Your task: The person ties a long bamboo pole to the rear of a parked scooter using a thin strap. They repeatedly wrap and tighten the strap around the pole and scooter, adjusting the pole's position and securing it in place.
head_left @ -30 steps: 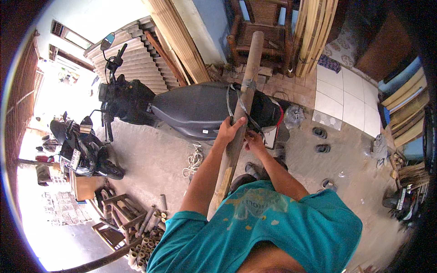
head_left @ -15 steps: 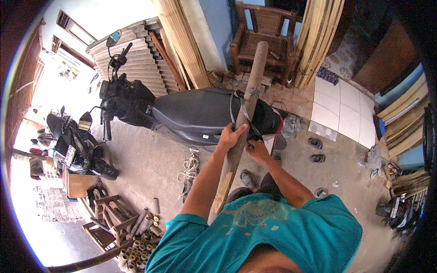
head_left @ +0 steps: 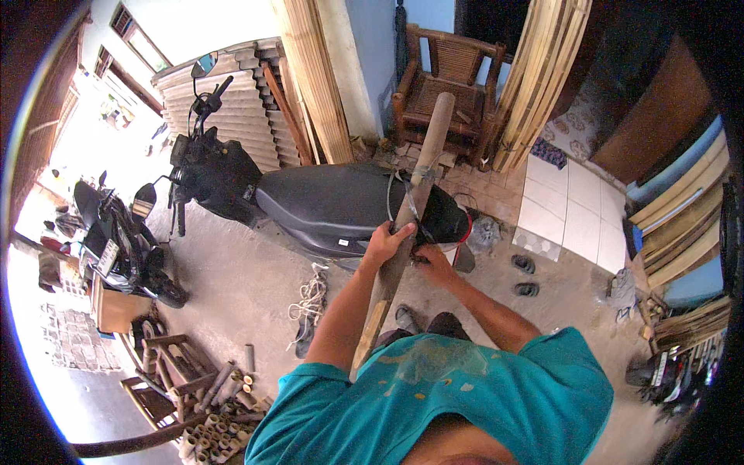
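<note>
A long brown pole (head_left: 432,143), perhaps bamboo, lies slanted across the rear of a black motorcycle seat (head_left: 329,200). Its near end comes down toward my shirt. My left hand (head_left: 389,242) is wrapped round the pole's middle, thumb on top. A dark strap (head_left: 411,200) loops round the pole just beyond that hand and runs over the seat. To the right of the pole, by the motorcycle's tail, my right hand (head_left: 434,262) has its fingers closed at the strap's lower end. What those fingertips pinch is dark and partly hidden.
Another motorcycle (head_left: 124,240) stands at the left. White rope (head_left: 308,298) lies on the floor near the seat. Cut bamboo pieces (head_left: 209,438) are piled at lower left beside a bamboo frame (head_left: 174,372). A bamboo chair (head_left: 449,81) stands ahead; sandals (head_left: 525,277) lie to the right.
The whole view has shifted slightly. My left hand keeps its grip on the pole. My right hand has edged slightly at the strap, its fingers still closed.
</note>
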The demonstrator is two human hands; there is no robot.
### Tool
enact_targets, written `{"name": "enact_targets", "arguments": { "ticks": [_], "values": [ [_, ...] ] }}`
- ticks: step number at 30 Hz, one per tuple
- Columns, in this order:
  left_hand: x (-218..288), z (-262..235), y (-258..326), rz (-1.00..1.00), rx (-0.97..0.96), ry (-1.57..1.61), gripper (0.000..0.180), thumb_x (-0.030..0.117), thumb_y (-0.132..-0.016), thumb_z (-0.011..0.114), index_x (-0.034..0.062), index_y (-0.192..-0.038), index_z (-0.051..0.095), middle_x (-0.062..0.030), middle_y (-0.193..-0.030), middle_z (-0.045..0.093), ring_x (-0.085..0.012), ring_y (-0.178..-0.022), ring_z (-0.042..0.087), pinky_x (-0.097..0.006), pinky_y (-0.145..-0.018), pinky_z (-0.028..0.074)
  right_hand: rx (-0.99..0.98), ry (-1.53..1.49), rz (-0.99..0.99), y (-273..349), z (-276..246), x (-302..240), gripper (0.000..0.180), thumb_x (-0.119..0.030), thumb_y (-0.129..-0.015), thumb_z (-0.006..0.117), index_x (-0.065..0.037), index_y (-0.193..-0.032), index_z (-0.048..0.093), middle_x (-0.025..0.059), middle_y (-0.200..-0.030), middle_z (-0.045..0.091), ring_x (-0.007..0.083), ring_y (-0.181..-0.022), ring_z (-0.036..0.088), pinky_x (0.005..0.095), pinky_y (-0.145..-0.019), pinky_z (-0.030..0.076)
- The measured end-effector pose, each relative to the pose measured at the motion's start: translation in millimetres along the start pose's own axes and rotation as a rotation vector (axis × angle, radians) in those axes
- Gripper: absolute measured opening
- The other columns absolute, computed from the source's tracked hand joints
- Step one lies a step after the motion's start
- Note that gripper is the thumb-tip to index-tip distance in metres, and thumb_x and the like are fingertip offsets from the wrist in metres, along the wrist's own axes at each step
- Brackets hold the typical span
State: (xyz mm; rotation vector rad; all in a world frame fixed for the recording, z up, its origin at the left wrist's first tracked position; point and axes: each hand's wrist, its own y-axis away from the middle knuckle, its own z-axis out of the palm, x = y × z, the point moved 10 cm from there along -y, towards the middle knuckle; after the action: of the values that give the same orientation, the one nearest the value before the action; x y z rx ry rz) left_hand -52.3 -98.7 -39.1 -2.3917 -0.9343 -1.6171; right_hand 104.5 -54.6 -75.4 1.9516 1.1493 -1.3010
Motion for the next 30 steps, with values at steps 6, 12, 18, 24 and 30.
{"name": "enact_targets", "arguments": {
  "ticks": [6,12,18,24,30],
  "values": [
    [-30,17,-20,-0.022,-0.058,0.009,0.096,0.072,-0.072,0.066,-0.016,-0.11,0.06,-0.0334,-0.105,0.064,-0.0396,-0.104,0.064,-0.042,-0.088,0.048,-0.234,0.422,0.11,54,29,23,0.031,-0.035,-0.084,0.064,-0.008,-0.098,0.062,0.0106,-0.106,0.065,0.0328,-0.105,0.058,0.0546,-0.098,0.035],
    [-12,14,-12,0.04,-0.026,-0.029,0.1,0.072,-0.071,0.066,-0.0196,-0.11,0.058,-0.0356,-0.106,0.063,-0.0391,-0.107,0.063,-0.041,-0.09,0.047,-0.425,0.887,-0.631,67,4,-102,0.026,-0.036,-0.08,0.065,-0.011,-0.074,0.067,0.0052,-0.097,0.064,0.0247,-0.108,0.056,0.0652,-0.11,0.015],
    [-29,8,-17,0.053,0.028,-0.034,0.099,0.072,-0.074,0.064,-0.0195,-0.112,0.057,-0.0377,-0.108,0.061,-0.0416,-0.112,0.06,-0.042,-0.094,0.045,-0.363,1.217,-0.689,92,36,-102,0.031,-0.037,-0.077,0.066,-0.007,-0.071,0.068,0.0084,-0.079,0.062,0.0257,-0.096,0.061,0.0545,-0.116,0.015],
    [-16,3,-11,0.028,0.011,-0.17,0.096,0.071,-0.078,0.06,-0.0177,-0.114,0.056,-0.0389,-0.108,0.06,-0.0435,-0.112,0.059,-0.043,-0.094,0.045,-0.729,1.078,-0.368,76,35,-81,0.028,-0.03,-0.077,0.064,-0.003,-0.08,0.068,0.0177,-0.083,0.066,0.0324,-0.087,0.065,0.0534,-0.098,0.043],
    [-35,10,-22,0.002,0.004,-0.168,0.098,0.071,-0.08,0.058,-0.0177,-0.122,0.052,-0.0392,-0.119,0.056,-0.0441,-0.12,0.054,-0.043,-0.1,0.041,-0.83,-0.034,0.465,142,72,9,0.057,-0.045,-0.092,0.052,-0.002,-0.128,0.047,0.0301,-0.105,0.063,0.0381,-0.086,0.067,0.0491,-0.078,0.056]
  ]
}}
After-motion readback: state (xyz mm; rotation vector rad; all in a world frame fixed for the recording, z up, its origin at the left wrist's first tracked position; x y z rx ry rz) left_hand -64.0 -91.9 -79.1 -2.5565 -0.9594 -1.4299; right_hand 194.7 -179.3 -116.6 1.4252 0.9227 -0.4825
